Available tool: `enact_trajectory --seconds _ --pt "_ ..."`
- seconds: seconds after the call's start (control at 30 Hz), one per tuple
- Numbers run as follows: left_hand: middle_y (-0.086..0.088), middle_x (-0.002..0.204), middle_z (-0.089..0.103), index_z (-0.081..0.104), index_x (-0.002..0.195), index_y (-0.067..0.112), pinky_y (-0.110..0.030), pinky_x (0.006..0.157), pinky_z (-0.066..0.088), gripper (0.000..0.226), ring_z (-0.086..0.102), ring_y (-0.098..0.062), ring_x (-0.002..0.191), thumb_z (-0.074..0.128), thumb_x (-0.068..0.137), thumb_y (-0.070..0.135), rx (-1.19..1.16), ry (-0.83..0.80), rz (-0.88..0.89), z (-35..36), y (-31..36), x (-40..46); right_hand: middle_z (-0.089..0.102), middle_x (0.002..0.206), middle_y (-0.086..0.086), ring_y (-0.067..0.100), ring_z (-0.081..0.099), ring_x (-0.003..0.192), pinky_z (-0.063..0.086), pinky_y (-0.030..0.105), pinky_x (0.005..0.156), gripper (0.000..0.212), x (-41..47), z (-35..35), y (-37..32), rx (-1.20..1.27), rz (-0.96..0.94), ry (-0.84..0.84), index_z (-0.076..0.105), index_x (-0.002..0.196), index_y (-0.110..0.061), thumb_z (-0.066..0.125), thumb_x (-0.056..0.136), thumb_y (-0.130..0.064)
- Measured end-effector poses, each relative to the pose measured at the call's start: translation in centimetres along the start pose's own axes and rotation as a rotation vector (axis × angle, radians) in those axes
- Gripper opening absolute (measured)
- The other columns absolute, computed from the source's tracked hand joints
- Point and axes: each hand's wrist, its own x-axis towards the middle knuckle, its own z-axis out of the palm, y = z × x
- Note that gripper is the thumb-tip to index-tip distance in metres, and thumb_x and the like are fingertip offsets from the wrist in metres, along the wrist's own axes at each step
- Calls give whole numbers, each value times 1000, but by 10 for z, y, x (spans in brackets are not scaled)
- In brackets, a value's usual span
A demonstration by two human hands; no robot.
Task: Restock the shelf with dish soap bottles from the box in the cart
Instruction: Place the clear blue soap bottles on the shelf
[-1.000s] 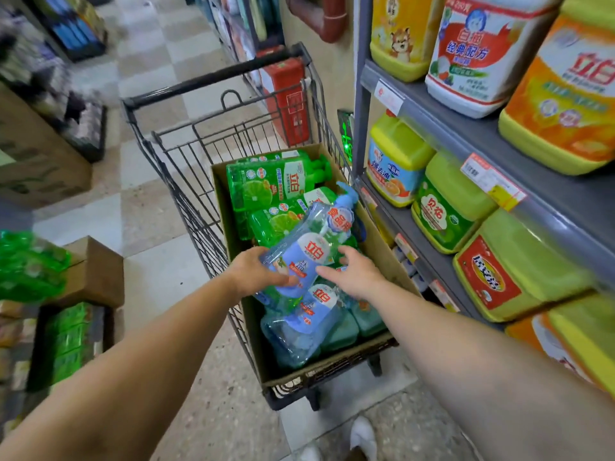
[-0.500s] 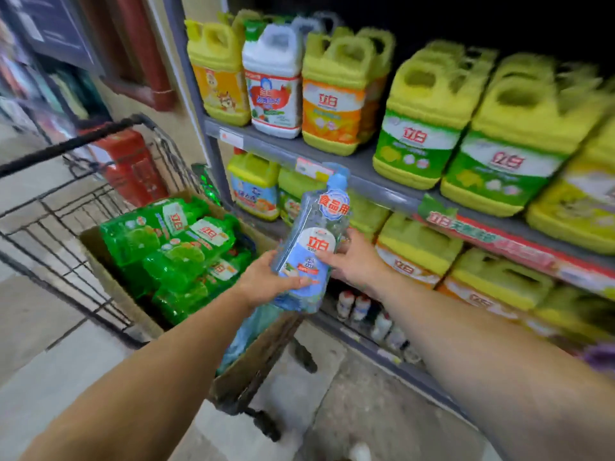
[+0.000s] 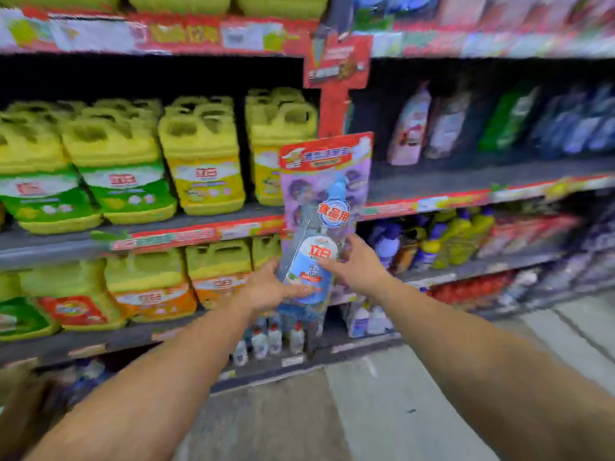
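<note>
Your left hand (image 3: 266, 289) and right hand (image 3: 357, 269) grip the clear blue dish soap bottle (image 3: 316, 257) upright between them, at 12 o'clock. Beyond it, yellow jugs (image 3: 199, 168) fill the shelf (image 3: 199, 232) at 10 o'clock.

Both bare arms reach forward. The left hand (image 3: 266, 289) grips the bottle (image 3: 316, 257) low on its left; the right hand (image 3: 357, 266) holds its right side.

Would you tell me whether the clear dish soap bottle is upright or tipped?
Roughly upright: the dish soap bottle has its blue cap on top, slightly tilted.
</note>
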Motion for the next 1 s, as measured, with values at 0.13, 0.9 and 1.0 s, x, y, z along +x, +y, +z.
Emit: enact_trajectory --seconds 0.13,0.9,1.0 --pt "-3 89 73 64 102 7 -12 59 50 42 65 2 62 87 68 9 40 -144 101 153 67 38 68 115 4 19 67 102 54 47 92 75 -25 -166 38 -38 23 199 51 122 -13 86 62 -41" --pt "3 99 68 51 106 14 -15 66 51 64 62 -7 81 92 58 11 80 -406 386 516 298 332 67 118 1 17 67 103 56 42 89 62 125 -584 113 -81 -51 582 45 130 -24 78 78 -17" --pt "-4 104 68 52 106 11 -29 75 54 68 63 -13 85 95 54 14 80 -375 443 551 334 386 64 123 -6 14 64 110 54 43 93 75 169 -631 115 -64 -68 608 39 138 -31 80 75 -26"
